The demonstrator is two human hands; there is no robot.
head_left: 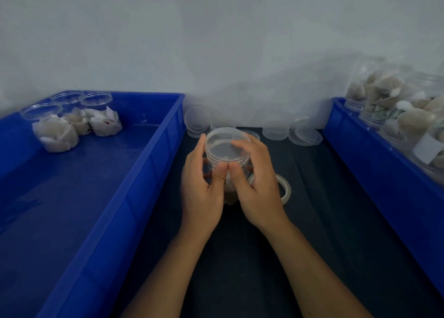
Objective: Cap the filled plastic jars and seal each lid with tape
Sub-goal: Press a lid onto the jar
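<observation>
Both hands, left hand (201, 185) and right hand (258, 185), grip clamped on a lidded clear jar (227, 153), tape roll (283, 188) just right.

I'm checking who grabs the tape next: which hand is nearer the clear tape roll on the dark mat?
Right. The right hand overlaps the clear tape roll; the left hand is across the lidded plastic jar.

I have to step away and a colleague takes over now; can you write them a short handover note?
Left hand and right hand both grip the jar, lid on top. Tape roll lies on the table behind the right hand. Spare lids sit by the wall. Left bin: three filled jars, apparently uncapped. Right bin: more filled jars. Left: tape this lid, do the rest.
</observation>
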